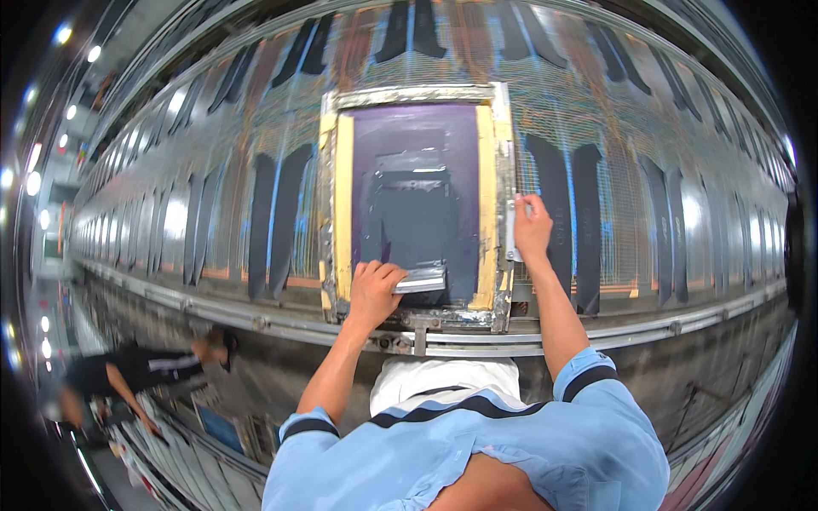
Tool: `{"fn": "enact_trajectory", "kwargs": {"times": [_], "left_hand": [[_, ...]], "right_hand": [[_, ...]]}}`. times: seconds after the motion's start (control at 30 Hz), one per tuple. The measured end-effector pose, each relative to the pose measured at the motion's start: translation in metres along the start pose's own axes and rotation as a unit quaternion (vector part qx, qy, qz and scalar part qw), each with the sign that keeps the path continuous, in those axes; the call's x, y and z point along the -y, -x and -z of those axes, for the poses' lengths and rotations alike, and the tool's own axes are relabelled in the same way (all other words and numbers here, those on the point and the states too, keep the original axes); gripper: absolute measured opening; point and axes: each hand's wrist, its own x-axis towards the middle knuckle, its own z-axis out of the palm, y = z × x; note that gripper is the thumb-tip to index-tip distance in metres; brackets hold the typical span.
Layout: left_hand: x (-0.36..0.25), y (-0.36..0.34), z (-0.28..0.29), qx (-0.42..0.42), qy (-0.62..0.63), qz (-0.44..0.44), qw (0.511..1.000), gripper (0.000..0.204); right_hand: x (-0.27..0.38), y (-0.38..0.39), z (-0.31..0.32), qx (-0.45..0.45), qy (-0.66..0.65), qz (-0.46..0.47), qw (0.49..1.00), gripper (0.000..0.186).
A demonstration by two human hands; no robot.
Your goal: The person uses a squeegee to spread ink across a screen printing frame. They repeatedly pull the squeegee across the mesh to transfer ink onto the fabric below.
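Note:
A screen-printing frame [415, 94] with a purple mesh, yellow-taped sides and a patch of dark grey ink lies in front of me on the long printing table. My left hand [375, 285] grips a metal squeegee [419, 281] near the lower end of the mesh, over the ink. My right hand [532, 226] is closed on a pale metal handle [511, 243] at the frame's right side. Pairs of dark cut fabric pieces [585, 221] lie on the table on both sides of the frame.
The long table [209, 238] curves away left and right, with more dark pieces along its far side. A metal rail [630, 332] runs along the near edge, just beyond my waist. Another person [136, 375] in dark clothing stands at the lower left. Ceiling lamps show at the left.

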Motion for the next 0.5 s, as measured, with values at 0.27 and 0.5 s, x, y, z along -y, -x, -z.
{"fn": "enact_trajectory", "kwargs": {"times": [0.27,0.5], "left_hand": [[0.012,-0.013,-0.002,0.049,0.010,-0.009,0.999,0.032],[0.011,-0.016,-0.001,0.150,-0.035,-0.023,0.988,0.040]], "right_hand": [[0.004,-0.002,-0.004,-0.004,-0.033,-0.035,0.999,0.020],[-0.007,0.000,0.009,0.091,-0.090,-0.079,0.989,0.022]]}}
